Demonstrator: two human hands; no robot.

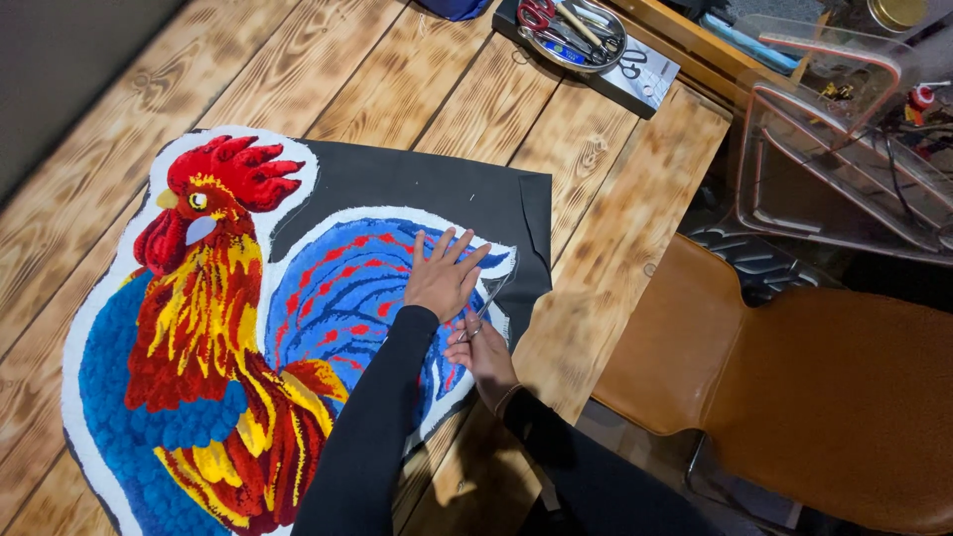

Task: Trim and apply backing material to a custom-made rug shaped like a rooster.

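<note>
A tufted rug shaped like a rooster (208, 328), red, yellow and blue with a white border, lies on dark backing fabric (437, 184) on a wooden table. My left hand (444, 270) presses flat, fingers spread, on the blue tail section near the rug's right edge. Just below it, my right hand (480, 349) grips a thin metal tool (488, 300), likely scissors, pointing up along the white border. Both arms wear black sleeves.
A wooden plank table (417, 79) holds a round metal tray with scissors and tools (573, 30) on a flat box at the far edge. A brown leather chair (814, 377) stands to the right. Clear acrylic racks (844, 149) sit beyond it.
</note>
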